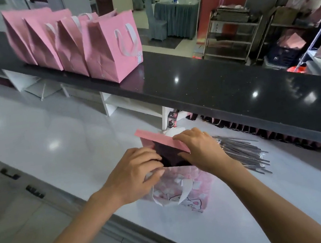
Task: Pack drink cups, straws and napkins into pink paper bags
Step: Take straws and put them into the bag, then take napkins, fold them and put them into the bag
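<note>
Both hands, left (133, 173) and right (199, 149), pinch the bag (178, 189) rim on the white counter (57, 136), straws (243, 154) beside.

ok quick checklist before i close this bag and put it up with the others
1. Bag upright on the white counter: ok.
2. Both hands at its mouth, left hand on the near edge, right hand on the pink flap: ok.
3. Cup inside: cannot tell, the interior is dark.
4. Napkin in: cannot tell, something white shows behind the flap.
5. Straw in: cannot tell; straws lie beside the bag.
6. Space on the black ledge right of the four bags: ok.
</note>
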{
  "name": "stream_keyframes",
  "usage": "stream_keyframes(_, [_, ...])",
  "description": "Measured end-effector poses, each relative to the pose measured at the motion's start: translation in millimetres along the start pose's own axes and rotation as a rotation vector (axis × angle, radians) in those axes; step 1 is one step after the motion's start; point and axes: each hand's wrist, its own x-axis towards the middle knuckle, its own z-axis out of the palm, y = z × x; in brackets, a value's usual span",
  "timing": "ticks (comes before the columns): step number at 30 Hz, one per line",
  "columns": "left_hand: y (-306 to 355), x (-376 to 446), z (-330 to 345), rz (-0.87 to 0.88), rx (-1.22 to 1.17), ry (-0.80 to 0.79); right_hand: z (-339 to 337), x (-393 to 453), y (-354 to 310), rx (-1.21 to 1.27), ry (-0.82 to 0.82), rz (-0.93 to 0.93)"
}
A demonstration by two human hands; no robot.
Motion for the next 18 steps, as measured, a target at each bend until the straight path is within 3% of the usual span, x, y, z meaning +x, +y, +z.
stream_keyframes(8, [-13, -12, -1, -0.08, 0.082, -0.085, 13, 31, 3, 0.138, 0.151, -0.057])
stream_keyframes(18, [-100, -22, -52, -0.306, 0.168, -0.067, 29, 135, -50, 0.279, 0.13, -0.051])
